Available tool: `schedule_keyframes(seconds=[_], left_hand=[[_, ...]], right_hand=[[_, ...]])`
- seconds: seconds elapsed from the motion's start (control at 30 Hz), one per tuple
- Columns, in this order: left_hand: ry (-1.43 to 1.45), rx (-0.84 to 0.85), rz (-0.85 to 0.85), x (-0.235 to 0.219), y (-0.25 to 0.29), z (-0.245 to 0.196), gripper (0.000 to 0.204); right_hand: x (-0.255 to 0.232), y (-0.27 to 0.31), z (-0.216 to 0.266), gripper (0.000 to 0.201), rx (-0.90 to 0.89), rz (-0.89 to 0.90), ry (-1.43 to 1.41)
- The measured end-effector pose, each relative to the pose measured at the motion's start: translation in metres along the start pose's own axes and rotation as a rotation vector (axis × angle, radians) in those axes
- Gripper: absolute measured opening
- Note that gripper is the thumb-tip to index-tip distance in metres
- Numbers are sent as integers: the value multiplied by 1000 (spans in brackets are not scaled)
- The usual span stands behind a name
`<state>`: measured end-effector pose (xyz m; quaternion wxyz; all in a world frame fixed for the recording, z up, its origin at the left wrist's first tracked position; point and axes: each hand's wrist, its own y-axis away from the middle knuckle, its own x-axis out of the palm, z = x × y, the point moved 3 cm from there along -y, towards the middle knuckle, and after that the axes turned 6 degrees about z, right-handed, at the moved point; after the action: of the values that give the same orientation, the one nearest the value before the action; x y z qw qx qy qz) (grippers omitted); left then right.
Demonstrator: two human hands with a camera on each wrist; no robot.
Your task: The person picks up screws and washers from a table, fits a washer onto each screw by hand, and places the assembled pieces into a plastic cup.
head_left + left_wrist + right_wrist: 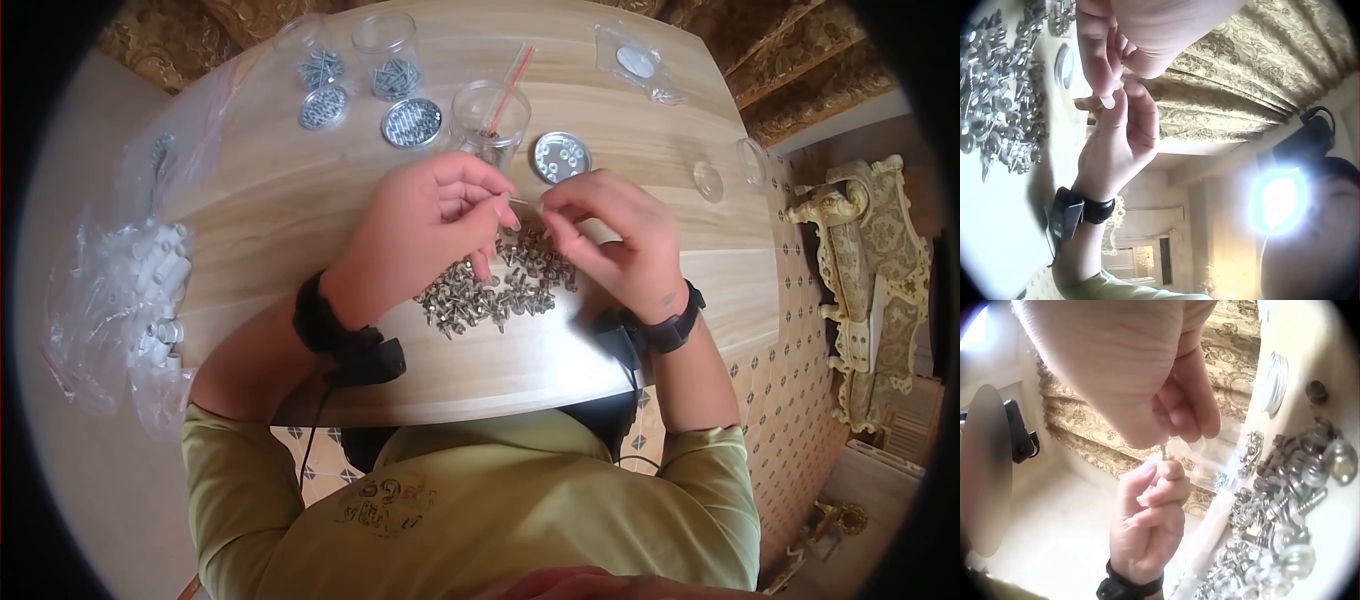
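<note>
My left hand pinches a thin metal screw between thumb and forefinger, over the middle of the table. Just right of it, my right hand brings thumb and forefinger together around a small pale piece, mostly covered by the fingertips; I cannot tell its kind. In the right wrist view the screw's shank bridges the small gap between both hands' fingertips. Beneath the hands lies a loose pile of screws fitted with washers. Behind the right hand sits a round lid holding several small white rings.
At the back stand clear jars of screws, lids filled with small metal parts, and a clear cup with a red-striped straw. A plastic bag of white tube pieces lies left. Clear round lids are at right.
</note>
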<state>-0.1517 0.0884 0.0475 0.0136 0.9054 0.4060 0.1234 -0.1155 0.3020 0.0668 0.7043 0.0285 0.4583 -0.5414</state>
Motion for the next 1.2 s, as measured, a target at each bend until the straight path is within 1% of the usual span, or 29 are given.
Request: schedule_keyframes(seconds=[0.03, 0.07, 0.1, 0.13, 0.17, 0.23, 0.27, 0.3, 0.33, 0.37, 0.4, 0.43, 0.5, 0.53, 0.67, 0.73, 0.77, 0.83, 0.87, 0.93, 0.97, 1.0, 1.03, 1.07, 1.13, 1.2], left_hand=[[-23, 47, -20, -2, 0, -4, 19], [-28, 48, -19, -1, 0, -9, 19], [-91, 138, -77, -3, 1, -18, 20], [-154, 227, -133, -3, 2, -26, 21], [-159, 225, -129, -5, -1, -26, 21], [-441, 524, -276, -11, -6, -34, 24], [-441, 524, -273, -18, -10, -35, 24], [-664, 543, -316, -26, -12, -37, 26], [-886, 559, -359, -30, -14, -39, 27], [-882, 560, -357, -31, -15, -38, 27], [-893, 572, -378, -32, -16, -38, 28], [-904, 583, -401, -33, -16, -37, 30], [-857, 605, -396, -33, -17, -36, 30], [-813, 626, -388, -32, -17, -36, 29], [-815, 605, -421, -24, -7, -34, 28], [-882, 787, -372, -18, 0, -25, 26], [-880, 787, -373, -14, 4, -21, 26], [-861, 705, -233, 1, 8, -12, 22], [-861, 703, -234, 6, 12, -12, 22], [-637, 251, -82, 9, 10, -4, 19], [-637, 248, -83, 9, 7, 2, 19], [-499, 269, -41, 8, 1, 12, 17], [-361, 288, 2, 10, -2, 12, 18], [-361, 284, 5, 11, -1, 11, 18], [-283, 30, 63, 12, 0, 11, 21], [-245, 27, 75, 11, -2, 18, 22]], right_hand=[[-2, 0, -2, 18, -2, -3, 0], [-4, 0, -8, 17, 68, -48, -29], [-6, 0, -13, 16, 140, -96, -60], [-10, -1, -16, 15, 204, -101, -19], [-11, -2, -19, 15, 205, -107, -21], [-10, -4, -33, 15, 361, -107, 109], [-8, -3, -39, 15, 354, -99, 109], [-6, -2, -42, 15, 357, -100, 111], [-3, -2, -44, 17, 342, -65, 125], [-1, -2, -43, 19, 328, -29, 138], [2, -3, -39, 20, 301, 50, 118], [6, -3, -38, 20, 302, 53, 119], [20, -3, -32, 20, 105, 226, 45], [25, -1, -29, 18, 169, 269, -34], [32, -1, -29, 16, 111, 292, 10], [31, -2, -30, 16, 162, 249, 31], [30, -3, -27, 16, 163, 250, 32], [18, -7, -16, 11, 109, 129, 3], [16, -8, -13, 11, 109, 130, 2], [9, -7, -8, 14, 51, 1, -34], [8, -7, -6, 14, 52, 2, -36], [7, -7, -3, 16, 9, -17, -13], [6, -6, -1, 17, -33, -37, 11], [7, -5, 1, 17, -29, -39, 9], [10, -3, 4, 21, -48, -40, 22], [13, 0, 3, 23, -10, -73, 2]])
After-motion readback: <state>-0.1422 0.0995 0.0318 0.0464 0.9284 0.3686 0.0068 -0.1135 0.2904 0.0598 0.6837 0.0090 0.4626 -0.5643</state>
